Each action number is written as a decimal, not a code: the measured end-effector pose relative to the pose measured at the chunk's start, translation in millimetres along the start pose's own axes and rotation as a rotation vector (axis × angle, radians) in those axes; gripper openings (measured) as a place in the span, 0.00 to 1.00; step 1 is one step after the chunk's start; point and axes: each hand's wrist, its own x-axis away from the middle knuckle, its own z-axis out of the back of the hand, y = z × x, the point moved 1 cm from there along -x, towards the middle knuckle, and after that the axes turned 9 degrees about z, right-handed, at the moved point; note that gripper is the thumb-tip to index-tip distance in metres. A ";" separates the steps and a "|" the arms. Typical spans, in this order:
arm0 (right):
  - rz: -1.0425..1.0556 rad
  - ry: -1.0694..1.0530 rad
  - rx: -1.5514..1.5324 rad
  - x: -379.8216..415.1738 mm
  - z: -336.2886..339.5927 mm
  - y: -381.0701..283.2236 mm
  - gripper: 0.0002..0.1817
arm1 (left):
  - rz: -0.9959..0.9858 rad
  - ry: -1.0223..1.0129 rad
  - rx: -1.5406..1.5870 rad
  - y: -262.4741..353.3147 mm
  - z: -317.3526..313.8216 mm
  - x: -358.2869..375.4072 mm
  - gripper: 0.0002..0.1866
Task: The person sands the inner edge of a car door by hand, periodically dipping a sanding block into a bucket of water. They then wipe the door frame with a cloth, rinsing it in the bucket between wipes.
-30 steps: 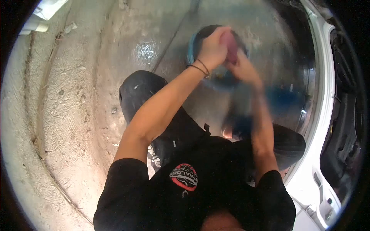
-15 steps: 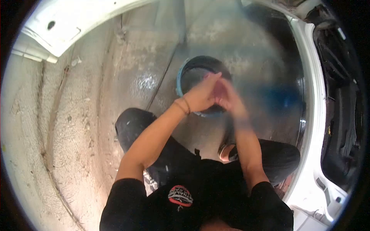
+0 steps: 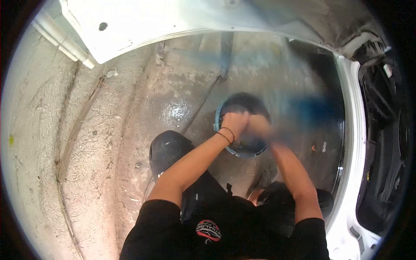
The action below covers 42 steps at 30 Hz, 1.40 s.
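Note:
A round bucket with a light blue rim (image 3: 217, 116) and a dark inside stands on the wet floor in front of me. Over its opening my left hand (image 3: 236, 122) is closed in a fist, with thin dark bands on the wrist. My right hand (image 3: 259, 125) is right beside it, at the same height, and looks closed too, though motion and a smudge on the lens blur it. Whatever the two hands grip is hidden by the fingers. Liquid in the bucket is hard to make out.
A white panel (image 3: 143, 26) arches overhead at the top. Along the right runs a white vehicle door frame (image 3: 357, 130) with dark trim. My bent knee (image 3: 170, 149) is left of the bucket. A cable (image 3: 201, 104) crosses the stained floor, and small scraps (image 3: 324, 146) lie at the right.
My hands went from loosely cupped around a dark pink, cloth-like thing to closed fists side by side. That thing no longer shows. The view has shifted, so the bucket appears lower and further right.

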 end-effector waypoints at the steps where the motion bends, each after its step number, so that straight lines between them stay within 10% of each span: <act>1: -0.184 0.035 0.032 -0.3 -2.3 -11.0 0.13 | 0.012 0.006 0.006 -1.3 5.8 -1.8 0.13; 3: -0.350 0.071 0.075 0.2 -11.1 -22.6 0.13 | -0.039 -0.295 -0.006 -7.5 14.9 -6.3 0.14; 12: -0.241 0.150 0.134 37.6 8.0 -43.3 0.13 | -0.182 -0.040 0.128 -10.3 1.0 -2.1 0.19; 17: -0.754 0.207 -1.808 68.9 78.2 -27.0 0.21 | -0.528 0.656 0.272 1.3 83.9 30.4 0.18; 22: -0.661 -0.125 -1.501 55.2 71.7 -57.8 0.16 | -0.513 0.392 0.282 -3.0 87.4 34.4 0.18; 27: -0.371 -0.096 0.061 33.9 20.1 -27.3 0.18 | -0.280 0.198 0.097 -0.5 35.1 20.3 0.13; 37: -0.175 0.312 0.220 21.6 45.5 -79.0 0.19 | -0.186 -0.281 0.151 -22.3 54.1 4.6 0.17; 40: -0.523 -0.101 0.097 24.3 66.7 -75.8 0.19 | -0.161 0.205 0.185 -10.0 60.6 10.3 0.16; 42: -0.323 0.303 -0.191 50.7 49.0 -25.8 0.17 | -0.269 0.365 0.229 -7.1 70.1 16.7 0.15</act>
